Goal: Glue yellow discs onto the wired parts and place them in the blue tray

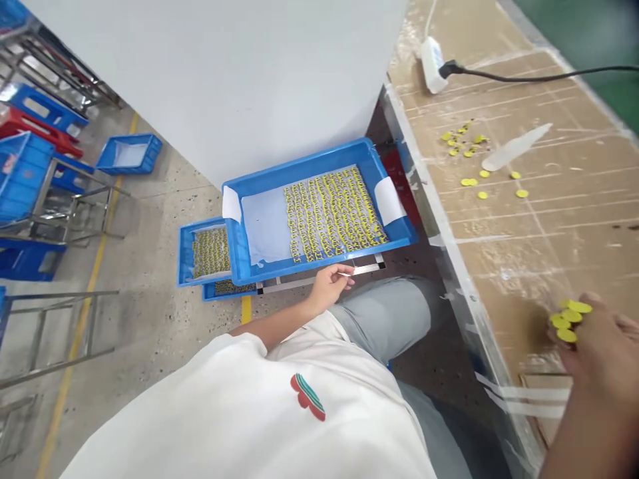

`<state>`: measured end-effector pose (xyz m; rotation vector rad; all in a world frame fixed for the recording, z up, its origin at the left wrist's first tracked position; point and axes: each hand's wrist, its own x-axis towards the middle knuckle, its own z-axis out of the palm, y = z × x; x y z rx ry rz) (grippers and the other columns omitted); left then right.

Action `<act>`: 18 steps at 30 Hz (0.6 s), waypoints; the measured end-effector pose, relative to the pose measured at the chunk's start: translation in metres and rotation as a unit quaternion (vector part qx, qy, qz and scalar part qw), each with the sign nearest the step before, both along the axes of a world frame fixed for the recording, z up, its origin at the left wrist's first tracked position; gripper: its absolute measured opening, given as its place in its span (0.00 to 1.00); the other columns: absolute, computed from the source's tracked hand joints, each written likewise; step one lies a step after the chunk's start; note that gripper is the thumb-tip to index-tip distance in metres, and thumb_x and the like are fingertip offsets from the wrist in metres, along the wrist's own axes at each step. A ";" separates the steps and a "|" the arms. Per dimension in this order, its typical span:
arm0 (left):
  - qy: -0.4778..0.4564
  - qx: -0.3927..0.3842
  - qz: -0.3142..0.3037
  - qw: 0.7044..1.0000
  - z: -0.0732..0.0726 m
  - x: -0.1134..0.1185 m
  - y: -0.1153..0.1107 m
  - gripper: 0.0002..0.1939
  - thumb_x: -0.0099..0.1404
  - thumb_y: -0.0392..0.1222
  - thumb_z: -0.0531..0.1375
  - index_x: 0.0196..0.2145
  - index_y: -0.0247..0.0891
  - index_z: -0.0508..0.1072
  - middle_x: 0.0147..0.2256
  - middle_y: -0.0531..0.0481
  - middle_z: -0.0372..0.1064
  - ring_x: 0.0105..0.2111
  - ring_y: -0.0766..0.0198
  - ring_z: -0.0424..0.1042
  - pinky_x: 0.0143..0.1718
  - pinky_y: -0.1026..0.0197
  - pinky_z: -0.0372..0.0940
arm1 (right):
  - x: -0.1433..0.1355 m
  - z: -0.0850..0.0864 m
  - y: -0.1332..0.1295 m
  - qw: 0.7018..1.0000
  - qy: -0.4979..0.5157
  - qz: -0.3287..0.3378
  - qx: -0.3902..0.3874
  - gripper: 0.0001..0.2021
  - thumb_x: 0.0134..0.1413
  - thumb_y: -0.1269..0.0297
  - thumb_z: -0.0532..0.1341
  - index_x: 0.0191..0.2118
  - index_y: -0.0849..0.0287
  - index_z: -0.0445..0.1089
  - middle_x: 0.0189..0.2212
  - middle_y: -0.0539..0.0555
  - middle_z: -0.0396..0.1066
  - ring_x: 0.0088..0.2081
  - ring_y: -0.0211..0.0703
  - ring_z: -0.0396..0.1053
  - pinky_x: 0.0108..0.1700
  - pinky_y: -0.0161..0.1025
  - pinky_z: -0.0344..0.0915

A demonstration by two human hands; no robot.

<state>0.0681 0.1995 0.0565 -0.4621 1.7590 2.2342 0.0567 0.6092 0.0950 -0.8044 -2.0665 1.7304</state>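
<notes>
At the far left, blue moulded plastic crates (pixel 22 174) sit on bare metal-frame stands (pixel 74 219), and a shallow blue crate (pixel 128 154) lies on the speckled concrete floor (pixel 160 313) beside a painted yellow line (pixel 82 313). Further right, two small blue trays (pixel 186 256) lie low near the floor, each showing rows of small yellow pieces on a pale liner. Above and partly over them rests a larger rectangular blue tray (pixel 319 159) with raised walls, lined with a white sheet whose ends fold over both short rims; its right half is packed with close rows of yellow parts (pixel 332 213), its left half bare liner. A smooth white panel (pixel 224 80) rises behind it.

The left hand (pixel 329 285) rests just under the tray's near edge, fingers loosely curled, fingertips touching a thin flat metal rail (pixel 319 278); whether it grips the rail I cannot tell. Below lie a white shirt (pixel 239 412) with a red and green emblem and grey trousers (pixel 389 316).

To the right runs a table topped with scuffed brown cardboard (pixel 549 226), crossed by tape lines. Loose yellow round discs (pixel 479 179) are scattered on it near a white plastic strip (pixel 514 150), with a white power strip (pixel 433 63) and black cable (pixel 539 76) beyond. At the lower right the right hand (pixel 599 352), blurred, is closed around several yellow discs (pixel 569 322) stacked at its fingertips, just over the cardboard
</notes>
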 end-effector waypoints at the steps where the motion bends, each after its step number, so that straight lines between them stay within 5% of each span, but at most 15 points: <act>1: -0.003 0.001 0.017 1.000 -0.002 0.000 -0.013 0.09 0.59 0.37 0.64 0.39 0.34 0.78 0.41 0.42 0.78 0.33 0.66 0.76 0.36 0.61 0.71 | -0.008 0.005 -0.013 0.997 -0.033 -0.056 -0.032 0.18 0.40 0.47 0.73 0.15 0.43 0.65 0.16 0.51 0.54 0.19 0.43 0.54 0.19 0.46 0.48; 3: -0.006 -0.001 0.055 0.998 -0.005 -0.002 -0.042 0.09 0.59 0.39 0.65 0.39 0.35 0.77 0.41 0.44 0.77 0.34 0.66 0.76 0.38 0.60 0.71 | -0.026 0.017 -0.050 0.990 -0.066 -0.078 -0.099 0.19 0.38 0.49 0.74 0.16 0.44 0.63 0.16 0.50 0.51 0.18 0.38 0.48 0.15 0.41 0.41; 8: -0.004 -0.005 0.108 0.994 -0.001 -0.014 -0.120 0.15 0.59 0.43 0.67 0.44 0.38 0.77 0.44 0.46 0.77 0.37 0.65 0.76 0.44 0.57 0.71 | -0.065 0.028 -0.190 0.973 -0.050 0.088 -0.208 0.19 0.39 0.48 0.74 0.22 0.49 0.63 0.17 0.45 0.53 0.17 0.33 0.49 0.12 0.34 0.44; 14: -0.039 0.026 0.084 0.995 0.001 -0.039 -0.167 0.18 0.56 0.42 0.71 0.44 0.36 0.80 0.44 0.44 0.78 0.43 0.60 0.76 0.51 0.52 0.69 | -0.087 -0.014 -0.357 0.912 -0.143 0.292 -0.251 0.26 0.40 0.37 0.71 0.25 0.54 0.63 0.17 0.43 0.58 0.16 0.30 0.53 0.14 0.31 0.49; 18: -0.069 0.094 0.065 0.991 -0.004 -0.054 -0.160 0.19 0.57 0.46 0.72 0.44 0.34 0.81 0.42 0.42 0.79 0.41 0.60 0.77 0.53 0.49 0.69 | -0.090 -0.046 -0.412 0.891 -0.163 0.372 -0.203 0.28 0.42 0.33 0.68 0.24 0.56 0.65 0.15 0.44 0.59 0.15 0.30 0.53 0.14 0.31 0.51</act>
